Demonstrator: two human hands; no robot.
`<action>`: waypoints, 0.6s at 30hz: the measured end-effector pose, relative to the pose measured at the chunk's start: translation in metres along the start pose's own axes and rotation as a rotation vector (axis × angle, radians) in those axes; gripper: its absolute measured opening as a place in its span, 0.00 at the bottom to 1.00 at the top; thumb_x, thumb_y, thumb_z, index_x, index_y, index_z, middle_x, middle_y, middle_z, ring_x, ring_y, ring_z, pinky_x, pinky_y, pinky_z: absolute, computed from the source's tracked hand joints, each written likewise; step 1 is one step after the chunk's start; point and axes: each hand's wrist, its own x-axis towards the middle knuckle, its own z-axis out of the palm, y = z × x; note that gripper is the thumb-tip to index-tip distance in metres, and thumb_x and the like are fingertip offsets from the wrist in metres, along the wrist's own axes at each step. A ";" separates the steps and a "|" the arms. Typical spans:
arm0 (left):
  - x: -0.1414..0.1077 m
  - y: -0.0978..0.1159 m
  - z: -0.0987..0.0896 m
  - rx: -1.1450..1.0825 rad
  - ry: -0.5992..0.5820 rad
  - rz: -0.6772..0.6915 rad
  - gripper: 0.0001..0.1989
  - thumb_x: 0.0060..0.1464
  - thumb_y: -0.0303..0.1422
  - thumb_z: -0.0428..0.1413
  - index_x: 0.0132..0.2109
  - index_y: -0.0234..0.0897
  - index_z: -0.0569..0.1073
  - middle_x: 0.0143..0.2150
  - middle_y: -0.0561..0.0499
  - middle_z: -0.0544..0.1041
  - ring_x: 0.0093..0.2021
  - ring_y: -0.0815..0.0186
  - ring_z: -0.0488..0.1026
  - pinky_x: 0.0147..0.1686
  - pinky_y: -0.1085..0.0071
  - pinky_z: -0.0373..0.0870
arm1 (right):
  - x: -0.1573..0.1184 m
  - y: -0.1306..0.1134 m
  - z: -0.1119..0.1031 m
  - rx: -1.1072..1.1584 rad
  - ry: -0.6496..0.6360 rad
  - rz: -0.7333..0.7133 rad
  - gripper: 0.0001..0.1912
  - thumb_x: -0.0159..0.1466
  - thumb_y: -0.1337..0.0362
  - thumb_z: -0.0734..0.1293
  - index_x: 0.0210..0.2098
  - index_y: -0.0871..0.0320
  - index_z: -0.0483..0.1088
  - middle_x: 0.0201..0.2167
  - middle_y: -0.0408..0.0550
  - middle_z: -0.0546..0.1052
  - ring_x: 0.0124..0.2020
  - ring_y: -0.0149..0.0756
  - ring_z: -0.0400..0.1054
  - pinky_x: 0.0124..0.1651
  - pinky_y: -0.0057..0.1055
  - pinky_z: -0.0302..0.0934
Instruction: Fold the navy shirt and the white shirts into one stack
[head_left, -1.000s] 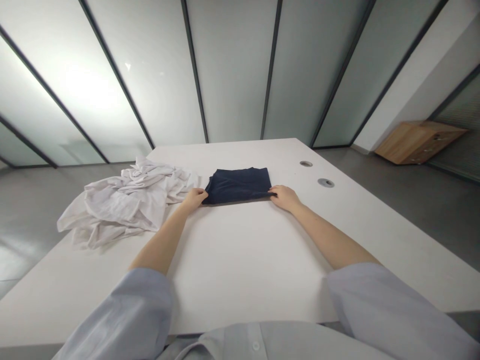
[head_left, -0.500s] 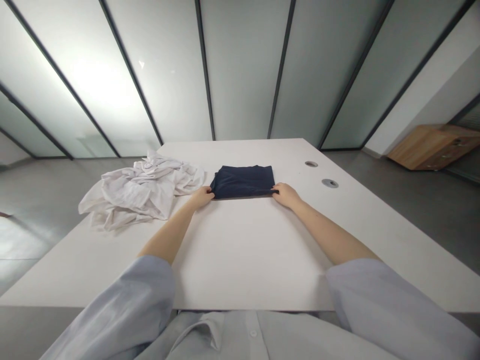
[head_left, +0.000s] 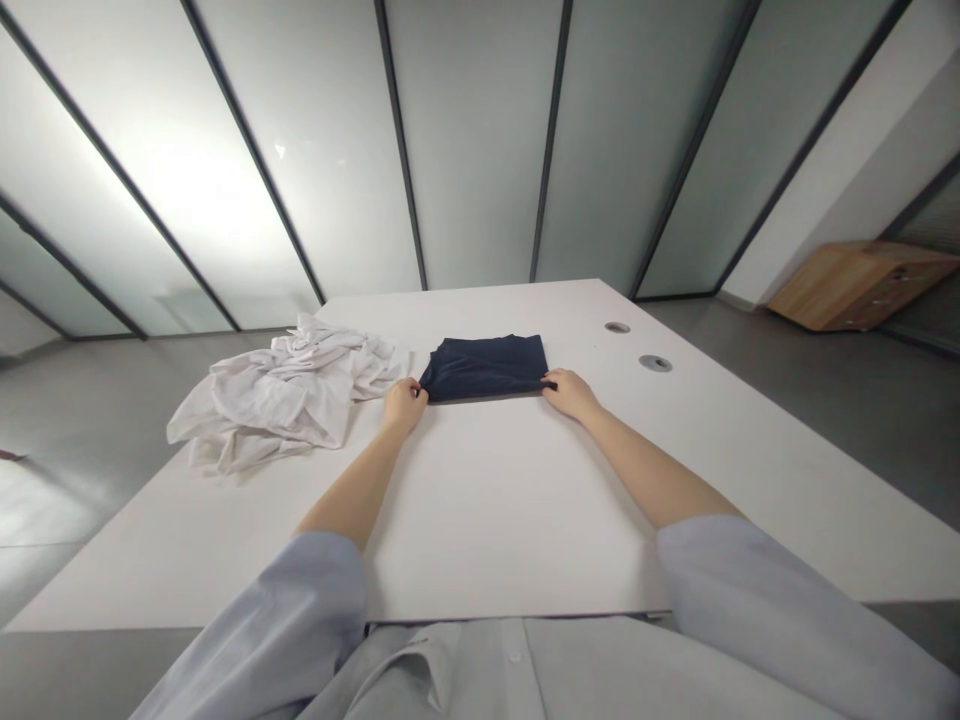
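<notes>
A dark navy folded garment [head_left: 486, 366] lies flat on the white table in front of me, a rough rectangle with its long side towards me. My left hand [head_left: 406, 404] pinches its near left corner, fingers closed on the cloth. At the near right corner, my right hand [head_left: 570, 392] grips the edge between thumb and fingers. The kind of garment cannot be made out. To the left, close to my left hand, a crumpled heap of white cloth [head_left: 289, 390] spreads over the table and its left edge.
The white table [head_left: 510, 520] has two round cable holes, a farther one [head_left: 617, 328] and a nearer one [head_left: 655, 364], on its right side. Frosted glass panels [head_left: 472, 140] stand behind it. A wooden cabinet [head_left: 847, 285] is at the far right on the grey floor.
My left hand has turned at the wrist, its forearm shifting inward, still on the left corner. The right hand keeps its hold. The whole view has tilted slightly.
</notes>
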 end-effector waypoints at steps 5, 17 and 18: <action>0.007 -0.005 0.008 -0.449 0.017 -0.059 0.09 0.50 0.35 0.51 0.34 0.37 0.74 0.29 0.50 0.76 0.35 0.62 0.73 0.38 0.68 0.68 | 0.001 0.003 0.002 0.032 0.005 -0.017 0.16 0.58 0.67 0.65 0.44 0.57 0.79 0.51 0.52 0.77 0.52 0.43 0.70 0.57 0.33 0.60; 0.005 -0.008 0.010 -0.610 -0.127 -0.085 0.12 0.47 0.42 0.56 0.27 0.38 0.66 0.17 0.59 0.63 0.18 0.72 0.59 0.21 0.75 0.52 | 0.000 0.001 -0.002 0.062 -0.008 -0.016 0.15 0.59 0.69 0.65 0.43 0.57 0.79 0.50 0.52 0.77 0.52 0.41 0.70 0.57 0.32 0.60; 0.004 -0.007 0.010 -0.554 -0.118 -0.076 0.12 0.47 0.42 0.56 0.28 0.38 0.67 0.17 0.59 0.64 0.18 0.72 0.60 0.21 0.74 0.53 | 0.000 0.000 -0.003 0.060 -0.010 -0.018 0.15 0.59 0.69 0.65 0.43 0.57 0.79 0.50 0.52 0.77 0.52 0.41 0.70 0.57 0.32 0.60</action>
